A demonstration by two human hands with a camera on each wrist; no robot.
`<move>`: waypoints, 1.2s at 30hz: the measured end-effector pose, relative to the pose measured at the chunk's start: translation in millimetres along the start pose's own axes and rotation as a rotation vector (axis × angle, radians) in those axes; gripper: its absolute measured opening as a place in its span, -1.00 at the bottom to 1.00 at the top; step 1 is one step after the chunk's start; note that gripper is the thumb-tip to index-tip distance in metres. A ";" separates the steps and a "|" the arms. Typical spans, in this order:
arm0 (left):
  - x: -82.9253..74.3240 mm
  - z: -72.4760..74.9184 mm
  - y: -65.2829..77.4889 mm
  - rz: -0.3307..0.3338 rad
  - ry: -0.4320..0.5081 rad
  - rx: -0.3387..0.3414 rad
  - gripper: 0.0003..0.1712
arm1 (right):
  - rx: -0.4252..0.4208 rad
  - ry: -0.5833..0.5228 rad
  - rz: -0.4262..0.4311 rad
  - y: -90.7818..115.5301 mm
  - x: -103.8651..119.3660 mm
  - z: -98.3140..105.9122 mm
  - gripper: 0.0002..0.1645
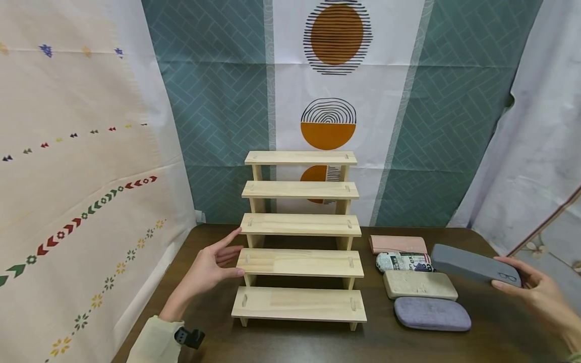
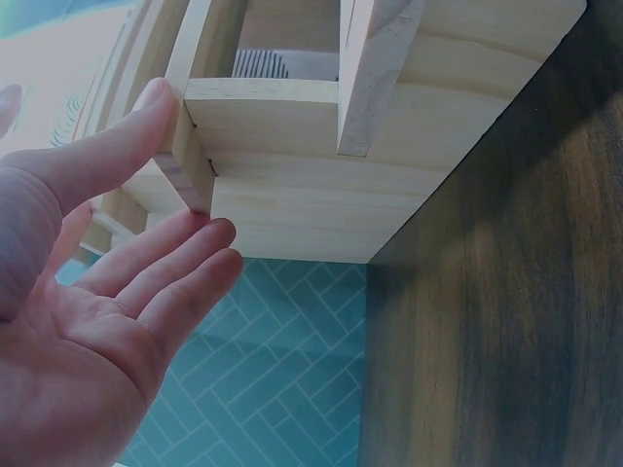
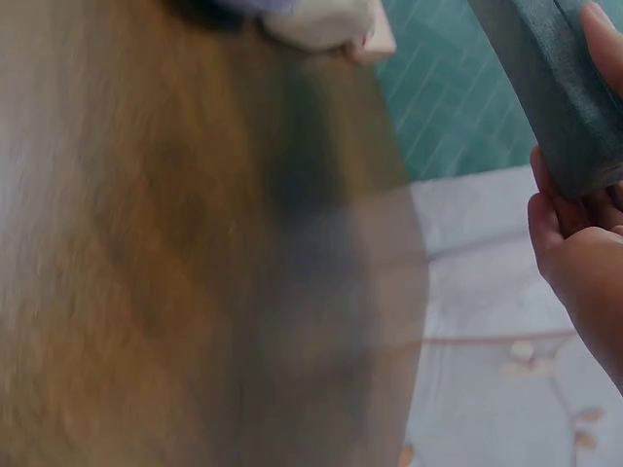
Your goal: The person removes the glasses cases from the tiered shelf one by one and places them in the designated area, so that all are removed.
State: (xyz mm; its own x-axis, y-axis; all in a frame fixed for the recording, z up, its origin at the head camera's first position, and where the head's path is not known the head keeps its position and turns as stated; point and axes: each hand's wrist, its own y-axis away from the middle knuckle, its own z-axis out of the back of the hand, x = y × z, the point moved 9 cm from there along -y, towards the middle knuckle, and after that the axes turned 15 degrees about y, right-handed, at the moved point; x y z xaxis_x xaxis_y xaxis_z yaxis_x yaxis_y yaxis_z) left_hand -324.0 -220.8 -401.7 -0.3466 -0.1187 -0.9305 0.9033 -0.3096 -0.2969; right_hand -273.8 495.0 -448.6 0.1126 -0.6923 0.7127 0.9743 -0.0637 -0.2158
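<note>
My right hand (image 1: 535,290) grips one end of a grey-blue glasses case (image 1: 474,264) with a small glasses drawing on it. The case is held tilted over the right of the table, and the right wrist view shows thumb and fingers on either side of its end (image 3: 560,107). At a pale wooden five-step display rack (image 1: 301,262), my left hand (image 1: 206,272) is spread with fingers extended. Its thumb touches the left end of the second step from the bottom, and the index fingertip reaches the third. The left wrist view has that hand (image 2: 107,263) around a step's end (image 2: 185,165).
Right of the rack lie a pink case (image 1: 399,244), a patterned pouch (image 1: 404,262), a cream case (image 1: 419,285) and a lavender case (image 1: 432,313), in a column on the dark wooden table (image 1: 317,345). Patterned cloths (image 1: 218,111) hang behind and at both sides.
</note>
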 end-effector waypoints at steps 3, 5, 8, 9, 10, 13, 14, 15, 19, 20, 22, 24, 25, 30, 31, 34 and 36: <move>-0.4 -0.3 0.3 0.002 -0.003 0.001 0.19 | -0.009 0.032 -0.028 3.3 -13.7 2.3 -0.18; -0.5 -0.2 0.4 0.004 -0.006 0.001 0.19 | -0.017 0.006 -0.041 4.2 -22.1 4.7 -0.20; -0.7 -0.3 0.4 0.005 -0.012 0.002 0.19 | -0.029 -0.017 -0.055 6.4 -33.0 8.2 -0.20; -0.7 -0.3 0.5 0.006 -0.014 0.002 0.19 | -0.034 -0.015 -0.065 6.8 -36.9 9.6 -0.21; -0.7 -0.2 0.5 0.006 -0.016 0.002 0.19 | -0.039 -0.011 -0.075 6.9 -40.7 11.0 -0.21; -0.3 0.1 0.5 0.007 -0.016 0.000 0.19 | -0.050 0.033 -0.120 7.1 -51.5 14.6 -0.22; -0.2 0.2 0.5 0.007 -0.016 0.000 0.19 | -0.053 0.050 -0.138 6.8 -55.0 15.8 -0.23; 0.0 0.3 0.5 0.007 -0.015 -0.001 0.19 | -0.052 0.060 -0.152 6.4 -57.9 17.3 -0.23; 0.8 0.6 0.2 0.008 -0.012 -0.001 0.19 | -0.052 0.076 -0.189 5.4 -67.3 21.9 -0.25; 0.9 0.5 0.2 0.008 -0.012 -0.001 0.19 | -0.051 0.075 -0.195 5.0 -69.5 22.8 -0.25; 1.0 0.4 0.0 0.009 -0.007 0.000 0.19 | -0.049 0.077 -0.203 4.4 -73.5 23.7 -0.27; 0.8 0.2 -0.2 0.010 0.000 0.001 0.19 | -0.051 0.097 -0.214 3.8 -77.7 24.0 -0.28; 0.7 0.1 -0.2 0.010 0.003 0.002 0.19 | -0.048 0.110 -0.219 3.8 -79.8 23.6 -0.27; 0.4 -0.6 -0.3 0.011 0.005 0.005 0.20 | -0.057 0.199 -0.255 4.0 -98.7 21.5 -0.16; 0.5 -0.6 -0.3 0.011 0.004 0.005 0.20 | -0.058 0.215 -0.263 3.6 -105.7 20.9 -0.10; -0.1 -0.3 -0.5 0.009 -0.007 0.003 0.20 | -0.053 0.238 -0.304 2.0 -122.7 17.9 0.01; -0.7 0.1 -0.3 0.006 -0.013 0.002 0.20 | -0.043 0.256 -0.331 2.5 -124.7 16.5 0.05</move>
State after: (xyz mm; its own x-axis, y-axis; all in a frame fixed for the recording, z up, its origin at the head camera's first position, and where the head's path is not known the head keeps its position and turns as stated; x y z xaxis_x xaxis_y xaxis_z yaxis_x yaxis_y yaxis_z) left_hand -324.1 -220.7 -401.0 -0.3441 -0.1333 -0.9294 0.9049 -0.3111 -0.2904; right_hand -282.2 593.0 -527.1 -0.2626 -0.7851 0.5609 0.9402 -0.3390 -0.0343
